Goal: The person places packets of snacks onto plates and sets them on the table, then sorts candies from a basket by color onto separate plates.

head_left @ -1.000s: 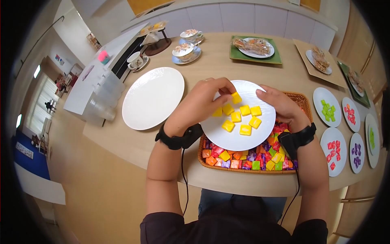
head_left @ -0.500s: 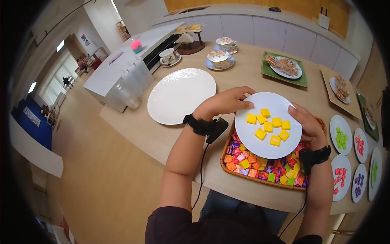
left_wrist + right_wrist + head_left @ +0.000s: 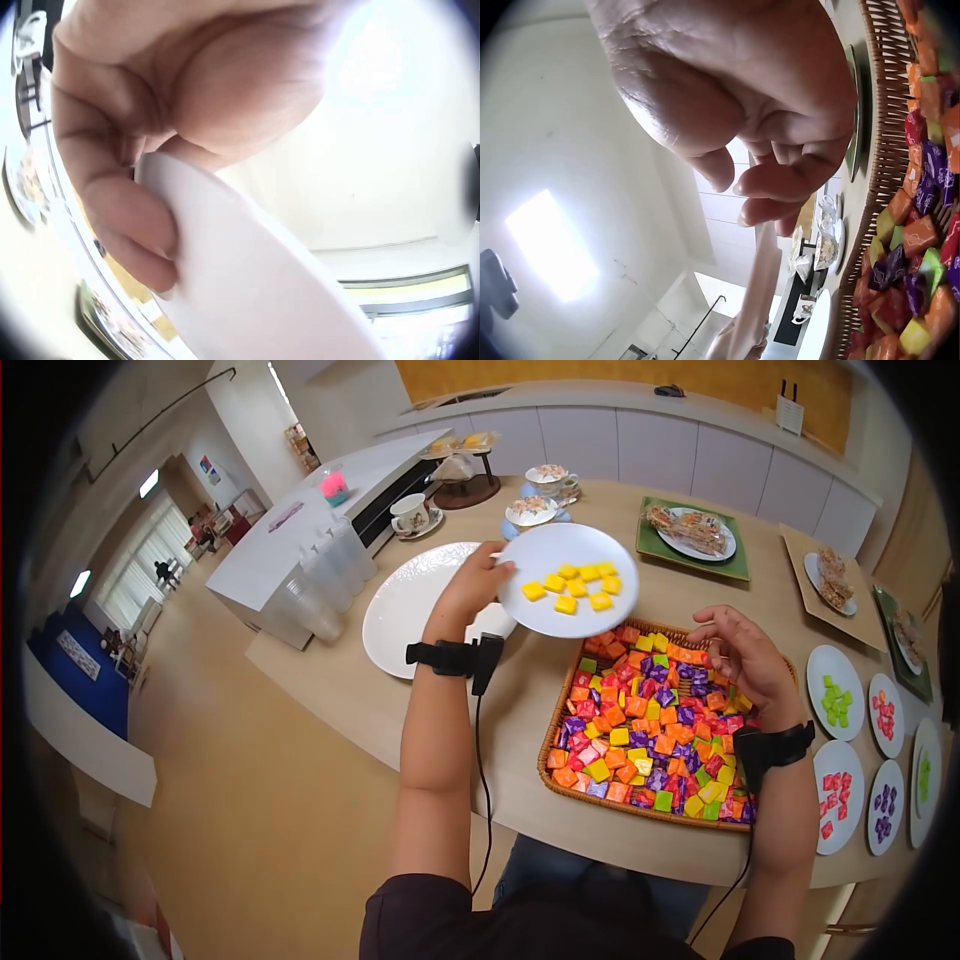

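Observation:
A round white plate (image 3: 565,618) bearing several yellow square candies (image 3: 565,603) is held at its left rim by my left hand (image 3: 468,588), above the table. In the left wrist view the fingers of that hand (image 3: 150,150) curl under the edge of the plate (image 3: 240,270). My right hand (image 3: 745,655) is over the right side of the wicker basket (image 3: 548,760), fingers loosely bent, holding nothing. Wrapped candies in several colours (image 3: 640,735) fill the basket. In the right wrist view the right hand (image 3: 742,105) is apart from the plate (image 3: 756,300).
A large white oval plate (image 3: 385,620) lies left, partly behind the left hand. Small plates of sorted candies (image 3: 838,825) stand at the right. Cups (image 3: 410,515), a green tray (image 3: 735,568) and a wooden board (image 3: 790,540) stand farther back. Plastic cups (image 3: 312,610) are at the left.
The right hand has let go of the candy plate. My left hand has carried it up and to the left, uncovering the basket and partly covering the large oval plate.

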`<state>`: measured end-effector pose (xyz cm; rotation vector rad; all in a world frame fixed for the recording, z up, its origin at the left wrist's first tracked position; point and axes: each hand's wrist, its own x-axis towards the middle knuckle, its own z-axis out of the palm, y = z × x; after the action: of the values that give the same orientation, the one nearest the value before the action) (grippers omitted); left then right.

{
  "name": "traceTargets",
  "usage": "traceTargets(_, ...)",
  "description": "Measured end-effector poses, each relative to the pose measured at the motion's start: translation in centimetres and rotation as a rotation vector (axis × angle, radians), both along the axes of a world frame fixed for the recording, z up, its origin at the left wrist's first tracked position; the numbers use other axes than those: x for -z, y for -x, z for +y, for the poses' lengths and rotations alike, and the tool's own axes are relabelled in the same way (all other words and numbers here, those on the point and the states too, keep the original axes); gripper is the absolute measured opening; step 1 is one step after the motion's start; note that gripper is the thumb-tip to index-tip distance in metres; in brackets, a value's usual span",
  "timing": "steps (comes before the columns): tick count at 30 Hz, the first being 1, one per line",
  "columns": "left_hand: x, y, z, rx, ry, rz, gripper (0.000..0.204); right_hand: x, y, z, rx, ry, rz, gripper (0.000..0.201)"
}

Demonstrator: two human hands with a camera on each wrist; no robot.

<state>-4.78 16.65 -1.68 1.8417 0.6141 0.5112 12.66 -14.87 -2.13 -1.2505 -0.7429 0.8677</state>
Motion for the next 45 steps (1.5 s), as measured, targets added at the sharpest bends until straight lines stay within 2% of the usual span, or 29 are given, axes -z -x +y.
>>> traceTargets(6, 3.0, 3.1, 6.3, -0.447, -0.033, 0.111, 0.042, -0.1, 0.0, -0.1, -0.039, 0.07, -0.065, 0.026)
traceTargets(8, 3.1, 4.4, 6.6, -0.531, -0.034, 0.099, 0.043, -0.2, 0.3, 0.0, -0.053, 0.11, -0.104, 0.025)
traceTargets(12, 4.9, 6.5, 8.7, -0.56, -0.053, 0.084, 0.045, 0.3, 0.1, 0.1, -0.054, 0.131, -0.151, 0.024)
traceTargets(15, 6.0, 7.7, 10.0, -0.601, -0.065, 0.196, 0.045, 0.7, -0.1, 0.2, -0.056, 0.138, -0.149, 0.023)
traceTargets(20, 5.7, 8.2, 9.6, -0.627, -0.005, 0.21, 0.043, 0.7, -0.1, 0.2, -0.06, 0.159, -0.144, 0.023)
traceTargets(26, 6.2, 9.0, 11.4, -0.658, -0.11, 0.338, 0.043, 0.7, -0.2, 0.2, -0.056, 0.153, -0.149, 0.022)
traceTargets(28, 6.6, 9.2, 12.6, -0.62, -0.17, 0.49, 0.036, 0.5, -0.2, 0.1, -0.051, 0.149, -0.157, 0.022)
traceTargets(29, 6.9, 9.1, 12.6, -0.614, -0.167, 0.49, 0.036, 0.4, -0.2, 0.0, -0.05, 0.141, -0.166, 0.023)
traceTargets(31, 7.3, 8.9, 12.6, -0.692, -0.374, 0.589, 0.025, 0.4, -0.3, -0.1, -0.051, 0.143, -0.159, 0.023)
traceTargets(34, 7.2, 8.8, 12.7, -0.663, -0.364, 0.628, 0.021, 0.4, -0.5, -0.1, -0.05, 0.137, -0.164, 0.023)
traceTargets(37, 3.9, 8.7, 9.4, -0.609, -0.243, 0.759, 0.031, 0.1, -0.5, -0.3, -0.036, 0.141, -0.195, 0.024)
traceTargets(42, 3.9, 9.0, 8.3, -0.637, -0.396, 0.626, 0.041, 0.2, -1.0, -0.8, -0.02, 0.111, -0.208, 0.026)
traceTargets(44, 5.4, 8.9, 10.9, -0.658, -0.315, 0.548, 0.038, 0.2, -1.3, -1.0, -0.004, 0.1, -0.202, 0.025)
traceTargets(45, 5.6, 8.8, 12.0, -0.662, -0.365, 0.618, 0.04, 0.1, -1.4, -1.0, -0.021, 0.076, -0.196, 0.025)
